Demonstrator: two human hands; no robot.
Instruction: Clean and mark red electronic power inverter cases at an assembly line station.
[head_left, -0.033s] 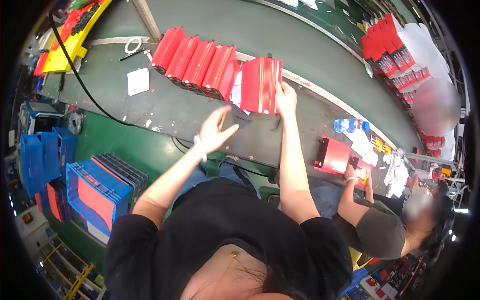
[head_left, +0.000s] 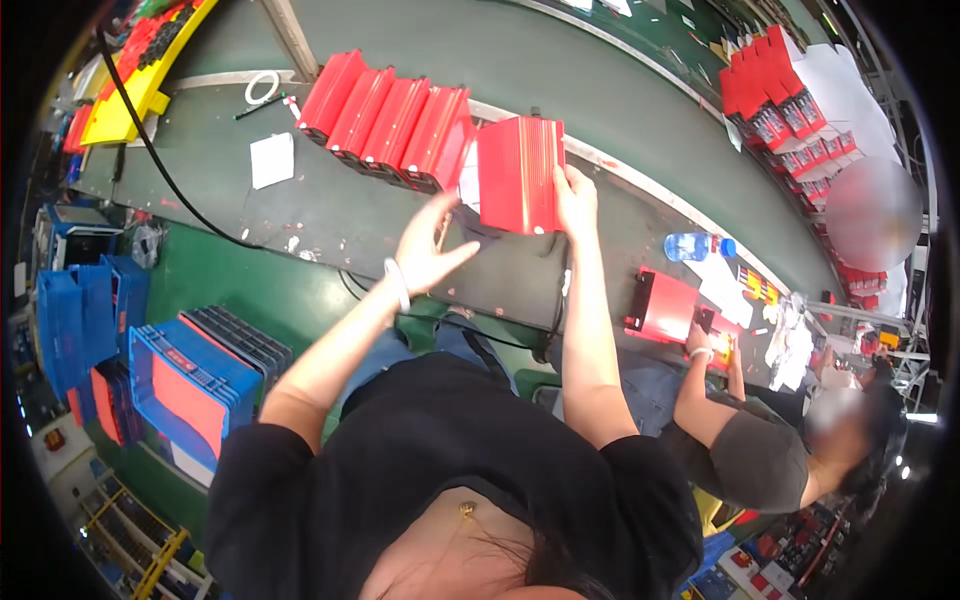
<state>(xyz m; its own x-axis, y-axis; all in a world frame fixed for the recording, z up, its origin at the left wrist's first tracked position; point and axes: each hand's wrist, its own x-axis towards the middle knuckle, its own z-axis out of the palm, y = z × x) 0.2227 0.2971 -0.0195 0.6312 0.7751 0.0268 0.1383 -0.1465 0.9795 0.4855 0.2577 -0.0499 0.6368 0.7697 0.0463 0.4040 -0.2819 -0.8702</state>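
My right hand (head_left: 577,205) grips the right edge of a red ribbed metal case (head_left: 520,175), its fingers wrapped round that side. The case is tilted a little over the grey workbench. To its left, my left hand (head_left: 430,250) is open, thumb and fingers apart, with nothing in it; it is close to the case's near left corner without touching it. A dark flat piece (head_left: 472,224) lies on the bench between that hand and the case. Several similar red cases (head_left: 385,125) stand in a slanting row just beyond, with a white paper (head_left: 470,180) partly hidden beside them.
Right of me a co-worker's hands (head_left: 705,343) work on another red case (head_left: 662,303). Near it lies a water bottle (head_left: 698,247). A white paper square (head_left: 272,161) and a white ring (head_left: 262,87) are at left. A black cable (head_left: 185,195) hangs across; blue crates (head_left: 190,385) stand on the floor.
The held red case has shifted very slightly toward me. My left hand has moved a little left, its fingers stretched farther out. My right hand keeps its grip.
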